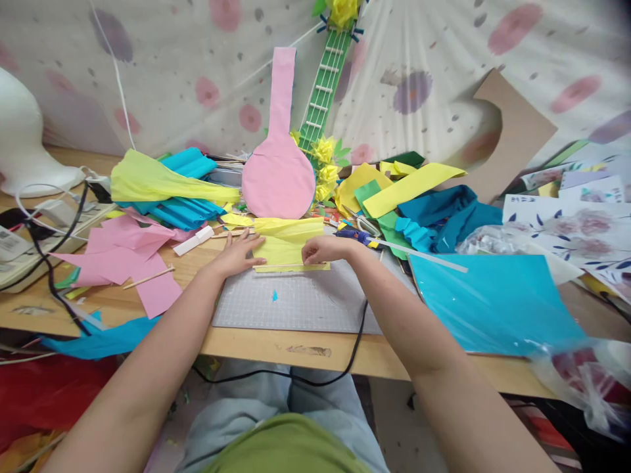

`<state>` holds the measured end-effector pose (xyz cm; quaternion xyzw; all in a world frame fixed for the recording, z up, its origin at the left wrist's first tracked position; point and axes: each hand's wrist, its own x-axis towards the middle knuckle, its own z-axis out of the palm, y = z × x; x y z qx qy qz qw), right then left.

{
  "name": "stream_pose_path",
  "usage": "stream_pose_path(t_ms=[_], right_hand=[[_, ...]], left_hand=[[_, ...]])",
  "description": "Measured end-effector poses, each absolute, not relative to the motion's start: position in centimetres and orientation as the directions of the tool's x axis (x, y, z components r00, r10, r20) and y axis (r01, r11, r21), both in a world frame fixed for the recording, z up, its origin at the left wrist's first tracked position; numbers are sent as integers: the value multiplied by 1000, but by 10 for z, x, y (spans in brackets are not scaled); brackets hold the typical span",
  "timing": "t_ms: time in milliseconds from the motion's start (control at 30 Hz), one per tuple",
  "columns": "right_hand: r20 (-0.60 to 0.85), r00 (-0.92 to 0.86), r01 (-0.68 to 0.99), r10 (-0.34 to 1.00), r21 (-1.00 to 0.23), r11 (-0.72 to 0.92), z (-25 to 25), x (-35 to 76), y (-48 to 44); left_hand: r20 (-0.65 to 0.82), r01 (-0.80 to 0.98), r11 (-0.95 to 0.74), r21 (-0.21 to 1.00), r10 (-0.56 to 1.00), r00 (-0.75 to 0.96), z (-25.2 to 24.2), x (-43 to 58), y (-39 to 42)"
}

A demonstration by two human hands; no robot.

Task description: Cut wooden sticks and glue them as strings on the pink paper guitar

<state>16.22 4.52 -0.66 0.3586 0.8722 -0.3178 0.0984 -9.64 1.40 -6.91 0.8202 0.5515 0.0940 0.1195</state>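
A piece of yellow crepe paper (pixel 286 240) lies on the grey cutting mat (pixel 296 302). Along its near edge runs a thin pale stick (pixel 280 267). My left hand (pixel 236 255) rests at the paper's left end, fingers spread and fingertips touching it. At the right end, my right hand (pixel 323 251) is closed with its fingers curled down at the near edge; what they pinch, if anything, is hidden. Just behind the paper stands a pink banjo-shaped piece (pixel 279 174). A blue glue gun (pixel 352 234) lies right of my right hand.
Pink paper scraps (pixel 123 249) and blue crepe rolls (pixel 187 213) lie at the left. A blue sheet (pixel 493 299) covers the right side. Behind leans a green stringed model (pixel 323 85) with yellow flowers. A black cable (pixel 355 341) hangs over the table's front edge.
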Motion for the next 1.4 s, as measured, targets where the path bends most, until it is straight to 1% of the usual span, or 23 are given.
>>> stream_pose_path(t_ms=[200,433,700,867,967,1100,1167,1200,1333,1400], right_hand=[[-416,-686,727,597,-424,540,-15,165,51],[-375,-715,696,590,-450,559,-29,170,56],[-361,-695,719,622,-344,603,-26,165,53],[-343,-701,713,625,-319,625,-27,166,54],[-332,-702,711,630,-298,636,-25,165,51],[-319,-715,698,622,-265,665,-21,161,46],[-320,-715,696,621,-249,674,-21,160,45],[-321,-716,695,620,-242,677,-21,160,45],[-305,-731,676,610,-206,707,-22,159,44],[-294,-742,661,602,-178,729,-22,158,41]], left_hand=[[34,884,-351,309,933,359,-68,-96,14],[52,882,-349,316,935,352,-71,-98,14],[67,885,-334,324,941,330,-69,-98,12],[74,887,-327,327,944,321,-70,-98,12],[161,893,-338,297,939,303,-68,-97,12],[349,852,-453,261,868,354,-61,-88,6],[386,817,-502,282,840,382,-58,-80,1],[381,794,-522,311,834,399,-57,-76,-1],[282,691,-560,458,828,484,-56,-65,-6],[247,678,-543,496,836,490,-57,-64,-7]])
